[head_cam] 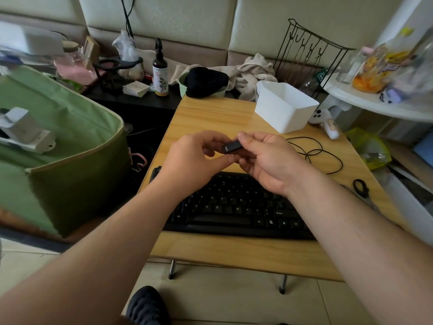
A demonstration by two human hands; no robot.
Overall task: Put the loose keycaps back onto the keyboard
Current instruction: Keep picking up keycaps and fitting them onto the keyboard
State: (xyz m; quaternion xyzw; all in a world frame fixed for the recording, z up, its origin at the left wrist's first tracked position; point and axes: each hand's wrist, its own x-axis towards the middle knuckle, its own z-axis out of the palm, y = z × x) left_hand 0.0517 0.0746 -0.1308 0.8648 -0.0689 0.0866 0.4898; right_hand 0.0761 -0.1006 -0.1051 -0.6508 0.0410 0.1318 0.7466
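A black keyboard [234, 207] lies on the small wooden table [210, 118], its upper rows partly hidden by my hands. A long black keycap [230, 146] is held in the air above the keyboard's far edge. My right hand [267, 160] pinches its right end between thumb and fingers. My left hand [196, 158] has its fingers curled round the keycap's left end and underside. Small white print shows on the keycap's near face.
A white plastic bin [284, 106] stands at the table's far right, with a black cable [314, 152] coiled in front of it. Scissors [362, 188] lie near the right edge. A green fabric bag [61, 148] stands left of the table. Clutter fills the back.
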